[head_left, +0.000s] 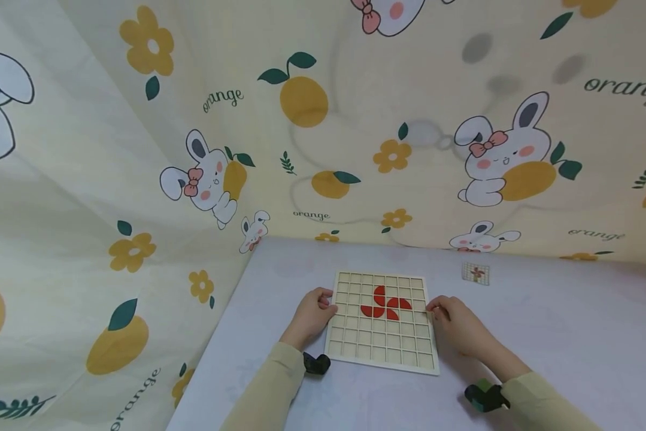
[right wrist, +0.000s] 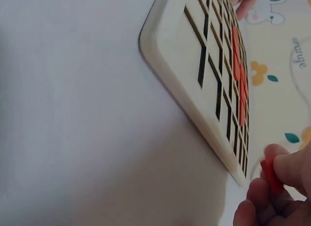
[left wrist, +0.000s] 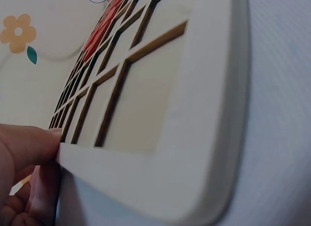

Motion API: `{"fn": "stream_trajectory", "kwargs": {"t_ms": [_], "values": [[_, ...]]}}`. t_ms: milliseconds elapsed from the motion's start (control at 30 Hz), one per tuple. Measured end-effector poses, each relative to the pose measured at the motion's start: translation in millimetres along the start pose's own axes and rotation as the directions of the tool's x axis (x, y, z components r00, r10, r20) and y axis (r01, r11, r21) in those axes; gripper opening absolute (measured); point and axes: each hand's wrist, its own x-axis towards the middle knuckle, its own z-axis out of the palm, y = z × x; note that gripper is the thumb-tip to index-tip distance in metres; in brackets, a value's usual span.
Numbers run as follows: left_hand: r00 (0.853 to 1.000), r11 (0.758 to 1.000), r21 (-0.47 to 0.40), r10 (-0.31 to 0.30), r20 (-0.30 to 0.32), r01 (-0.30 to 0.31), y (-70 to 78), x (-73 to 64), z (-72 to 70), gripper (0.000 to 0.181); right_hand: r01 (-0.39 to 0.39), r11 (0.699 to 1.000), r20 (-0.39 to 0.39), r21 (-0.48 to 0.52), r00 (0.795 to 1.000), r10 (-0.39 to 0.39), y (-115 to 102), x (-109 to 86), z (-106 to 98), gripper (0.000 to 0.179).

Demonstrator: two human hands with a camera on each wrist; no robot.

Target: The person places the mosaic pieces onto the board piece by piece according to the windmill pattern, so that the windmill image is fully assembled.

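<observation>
A pale wooden grid board [head_left: 379, 353] lies on the table. Near its middle, several red quarter-round pieces [head_left: 373, 311] form a pinwheel pattern. My left hand [head_left: 309, 316] grips the board's left edge; in the left wrist view the thumb [left wrist: 36, 143] lies on the rim, with fingers below. At the opposite edge is my right hand [head_left: 457, 323]. Its thumb and fingers pinch a small red piece [right wrist: 272, 176], visible in the right wrist view just off the board's edge. That piece's full shape is hidden by the fingers.
A small card [head_left: 476, 273] printed with a grid and a red pinwheel figure lies toward the back right of the table [head_left: 560, 335]. Behind and to the left hangs a cream cloth [head_left: 355, 131] with rabbits and oranges. Dark wrist devices [head_left: 316, 363] sit below both hands.
</observation>
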Motion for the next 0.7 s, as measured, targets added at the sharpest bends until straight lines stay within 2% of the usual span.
{"fn": "stream_trajectory", "kwargs": {"t_ms": [200, 700], "values": [[1.000, 1.000, 0.002, 0.002, 0.003, -0.002, -2.1, 1.1, 0.7, 0.036, -0.083, 0.992, -0.001, 0.093, 0.997, 0.083, -4.1, 2.0, 6.6, 0.011], [1.000, 1.000, 0.013, -0.003, 0.004, 0.003, -1.5, 2.0, -0.2, 0.035, -0.111, 0.978, 0.056, 0.175, 0.993, 0.103, -18.5, 5.8, 26.7, 0.007]]}}
